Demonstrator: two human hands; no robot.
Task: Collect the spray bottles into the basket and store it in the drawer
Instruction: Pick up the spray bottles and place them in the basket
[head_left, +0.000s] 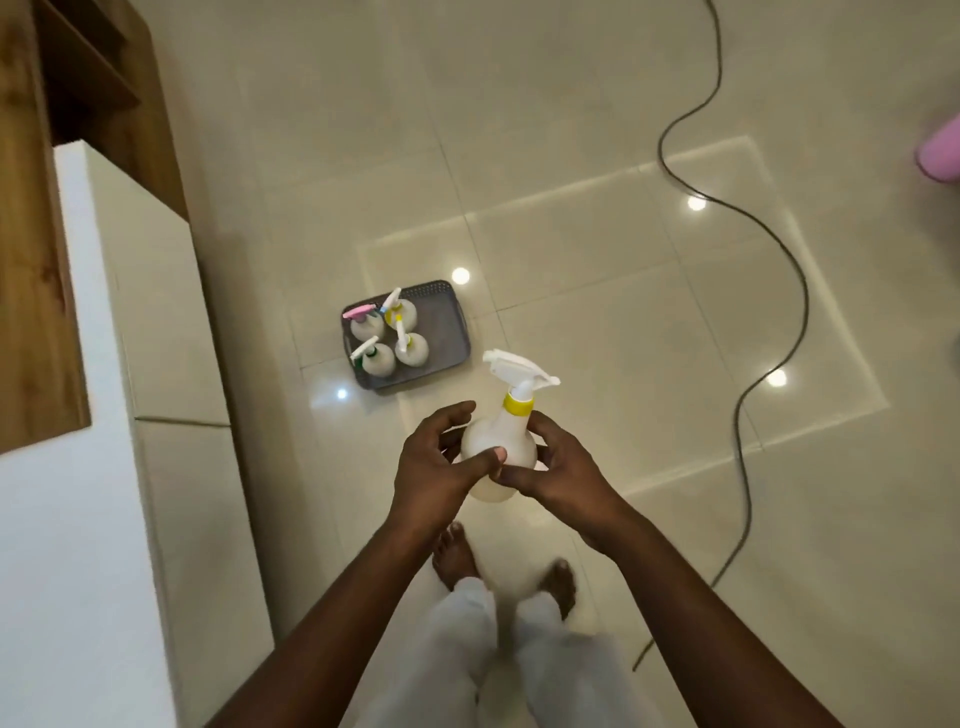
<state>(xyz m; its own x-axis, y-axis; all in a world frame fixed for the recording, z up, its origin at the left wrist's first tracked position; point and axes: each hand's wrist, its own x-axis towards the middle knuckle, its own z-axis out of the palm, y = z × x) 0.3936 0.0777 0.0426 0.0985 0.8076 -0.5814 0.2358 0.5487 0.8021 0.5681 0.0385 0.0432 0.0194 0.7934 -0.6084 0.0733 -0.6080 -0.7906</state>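
Gripping the spray bottle (497, 447), left hand (434, 467) and right hand (558, 470), base hidden.

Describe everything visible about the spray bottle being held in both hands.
The spray bottle has a round, milky-white body that looks like plastic, a yellow collar at the neck and a white trigger head pointing up and away from the person. It is held upright, tilted slightly, above the tiled floor, nearer the person than the grey basket. The left hand and the right hand cup its body from either side.
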